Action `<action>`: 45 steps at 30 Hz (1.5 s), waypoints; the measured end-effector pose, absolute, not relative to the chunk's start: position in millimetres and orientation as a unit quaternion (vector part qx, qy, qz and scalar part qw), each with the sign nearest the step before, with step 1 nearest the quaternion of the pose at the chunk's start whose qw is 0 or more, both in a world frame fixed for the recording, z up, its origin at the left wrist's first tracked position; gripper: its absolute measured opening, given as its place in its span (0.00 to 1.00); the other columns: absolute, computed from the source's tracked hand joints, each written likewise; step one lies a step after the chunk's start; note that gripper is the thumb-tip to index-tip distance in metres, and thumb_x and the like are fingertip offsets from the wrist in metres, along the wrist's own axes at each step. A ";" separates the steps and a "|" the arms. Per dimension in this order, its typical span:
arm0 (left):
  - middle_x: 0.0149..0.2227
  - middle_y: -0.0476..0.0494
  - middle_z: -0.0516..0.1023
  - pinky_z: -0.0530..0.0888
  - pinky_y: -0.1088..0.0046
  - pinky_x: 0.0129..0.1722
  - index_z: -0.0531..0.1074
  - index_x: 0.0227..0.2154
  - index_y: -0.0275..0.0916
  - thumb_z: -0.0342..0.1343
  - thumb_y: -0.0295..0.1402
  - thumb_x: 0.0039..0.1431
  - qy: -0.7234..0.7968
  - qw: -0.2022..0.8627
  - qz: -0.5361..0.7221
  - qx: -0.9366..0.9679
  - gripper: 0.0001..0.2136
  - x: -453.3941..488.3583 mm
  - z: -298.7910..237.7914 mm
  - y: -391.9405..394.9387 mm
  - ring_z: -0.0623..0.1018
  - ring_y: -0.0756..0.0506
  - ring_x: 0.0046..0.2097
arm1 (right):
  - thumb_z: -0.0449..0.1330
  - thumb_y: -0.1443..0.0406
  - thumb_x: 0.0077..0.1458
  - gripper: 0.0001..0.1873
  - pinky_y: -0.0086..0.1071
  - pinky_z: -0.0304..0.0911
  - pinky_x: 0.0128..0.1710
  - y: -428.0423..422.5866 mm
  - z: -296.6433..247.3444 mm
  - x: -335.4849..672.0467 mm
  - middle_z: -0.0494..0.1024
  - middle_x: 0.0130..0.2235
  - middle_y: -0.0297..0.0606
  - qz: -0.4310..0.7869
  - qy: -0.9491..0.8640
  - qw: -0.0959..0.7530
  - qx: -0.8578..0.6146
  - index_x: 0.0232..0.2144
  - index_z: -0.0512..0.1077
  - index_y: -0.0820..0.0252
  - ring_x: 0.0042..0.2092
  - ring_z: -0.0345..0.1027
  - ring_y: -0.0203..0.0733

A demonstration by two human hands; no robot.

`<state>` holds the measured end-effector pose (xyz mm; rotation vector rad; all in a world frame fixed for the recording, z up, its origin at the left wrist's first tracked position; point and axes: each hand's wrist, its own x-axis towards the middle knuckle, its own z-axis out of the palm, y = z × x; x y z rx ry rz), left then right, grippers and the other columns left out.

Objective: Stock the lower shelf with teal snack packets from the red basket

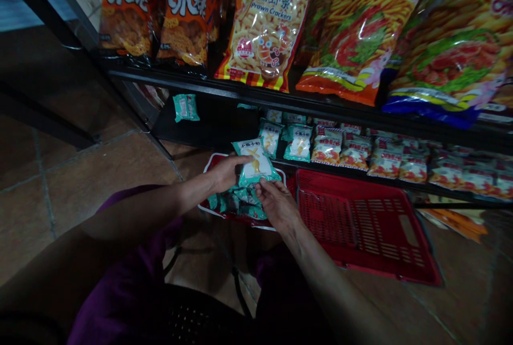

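Note:
My left hand (227, 172) and my right hand (277, 203) together hold a small teal-and-white snack packet (256, 165) just above a red basket (245, 218). Several more teal packets (240, 198) lie in that basket under my hands. My left fingers wrap the packet's left edge. My right fingers pinch its lower right corner. The low shelf (224, 120) behind carries a few of the same teal packets (298, 142) standing upright.
A second red basket (360, 225) lies on its side on the tiled floor to the right. Red-and-white packets (385, 161) line the low shelf rightward. Big crisp and prawn cracker bags (269, 19) fill the shelf above. A lone teal packet (185, 107) sits far left.

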<state>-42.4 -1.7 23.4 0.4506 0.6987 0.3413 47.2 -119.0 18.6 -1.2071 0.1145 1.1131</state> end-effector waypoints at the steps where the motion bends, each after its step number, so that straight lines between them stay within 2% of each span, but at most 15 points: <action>1: 0.37 0.37 0.79 0.73 0.63 0.45 0.72 0.37 0.32 0.57 0.24 0.49 0.336 0.896 0.176 0.232 0.10 -42.5 22.1 -2.7 0.78 0.43 0.39 | 0.75 0.70 0.23 0.17 0.20 0.67 0.24 -119.0 18.3 47.4 0.76 0.21 0.27 0.495 0.058 0.680 -0.538 0.15 0.69 0.58 0.26 0.71 0.30; 6: 0.40 0.39 0.78 0.73 0.59 0.45 0.68 0.42 0.37 0.60 0.20 0.43 0.335 0.878 0.211 0.270 0.20 -42.8 14.9 -4.5 0.78 0.43 0.39 | 0.75 0.68 0.23 0.16 0.18 0.66 0.23 -121.4 13.7 46.9 0.76 0.20 0.29 0.505 0.053 0.648 -0.567 0.17 0.72 0.61 0.24 0.70 0.29; 11: 0.43 0.40 0.77 0.74 0.62 0.43 0.65 0.46 0.40 0.62 0.21 0.42 0.328 0.872 0.210 0.295 0.26 -46.6 12.4 -5.5 0.78 0.43 0.40 | 0.74 0.67 0.26 0.17 0.20 0.67 0.25 -125.3 7.1 45.1 0.78 0.23 0.33 0.524 0.035 0.619 -0.584 0.23 0.75 0.62 0.25 0.71 0.31; 16: 0.46 0.40 0.75 0.73 0.61 0.43 0.59 0.55 0.43 0.64 0.23 0.40 0.307 0.860 0.211 0.349 0.36 -50.6 15.6 -4.6 0.77 0.42 0.41 | 0.71 0.69 0.30 0.14 0.27 0.69 0.33 -127.6 -2.0 48.9 0.79 0.29 0.36 0.523 0.011 0.615 -0.590 0.24 0.74 0.60 0.33 0.74 0.36; 19: 0.50 0.40 0.72 0.71 0.59 0.47 0.55 0.59 0.45 0.63 0.23 0.40 0.317 0.831 0.207 0.408 0.40 -53.2 16.7 -2.1 0.75 0.41 0.46 | 0.69 0.71 0.30 0.17 0.29 0.68 0.38 -126.7 -6.6 55.5 0.79 0.33 0.34 0.480 0.004 0.630 -0.610 0.29 0.75 0.58 0.37 0.73 0.37; 22: 0.52 0.40 0.71 0.70 0.59 0.49 0.52 0.61 0.44 0.62 0.23 0.42 0.313 0.807 0.193 0.463 0.42 -57.1 14.3 0.2 0.73 0.41 0.49 | 0.69 0.67 0.33 0.18 0.30 0.66 0.42 -123.5 -5.2 62.1 0.79 0.38 0.35 0.440 0.005 0.655 -0.614 0.32 0.75 0.57 0.42 0.71 0.38; 26: 0.54 0.40 0.70 0.69 0.61 0.50 0.53 0.61 0.44 0.62 0.23 0.42 0.294 0.791 0.160 0.512 0.41 -63.5 5.0 0.4 0.72 0.41 0.51 | 0.68 0.57 0.40 0.20 0.32 0.63 0.47 -116.5 7.5 65.1 0.77 0.45 0.35 0.426 -0.039 0.684 -0.591 0.38 0.75 0.54 0.48 0.69 0.38; 29: 0.54 0.40 0.70 0.70 0.61 0.50 0.56 0.60 0.42 0.61 0.25 0.43 0.284 0.786 0.128 0.534 0.38 -67.1 -1.3 -1.2 0.72 0.41 0.50 | 0.67 0.53 0.42 0.22 0.32 0.62 0.47 -112.3 16.4 64.5 0.77 0.46 0.34 0.428 -0.063 0.692 -0.578 0.40 0.74 0.52 0.49 0.68 0.38; 37: 0.48 0.40 0.74 0.72 0.65 0.45 0.64 0.53 0.39 0.60 0.24 0.43 0.298 0.780 0.063 0.547 0.30 -67.2 10.3 -6.7 0.75 0.43 0.45 | 0.72 0.59 0.32 0.17 0.26 0.66 0.34 -108.0 12.6 69.1 0.79 0.35 0.30 0.430 0.000 0.695 -0.577 0.28 0.74 0.57 0.36 0.71 0.34; 41: 0.48 0.39 0.74 0.72 0.66 0.45 0.66 0.50 0.38 0.62 0.26 0.43 0.315 0.782 0.065 0.534 0.27 -68.3 9.6 -8.5 0.75 0.44 0.45 | 0.71 0.59 0.35 0.16 0.25 0.66 0.31 -101.1 10.4 70.2 0.79 0.33 0.31 0.411 0.003 0.697 -0.587 0.28 0.74 0.58 0.34 0.71 0.33; 45: 0.43 0.40 0.77 0.72 0.68 0.45 0.70 0.42 0.35 0.62 0.27 0.46 0.325 0.792 0.041 0.515 0.18 -71.5 7.3 -8.3 0.76 0.45 0.42 | 0.70 0.59 0.36 0.15 0.26 0.67 0.32 -93.7 7.9 70.9 0.79 0.32 0.32 0.396 0.003 0.698 -0.596 0.28 0.73 0.59 0.33 0.72 0.34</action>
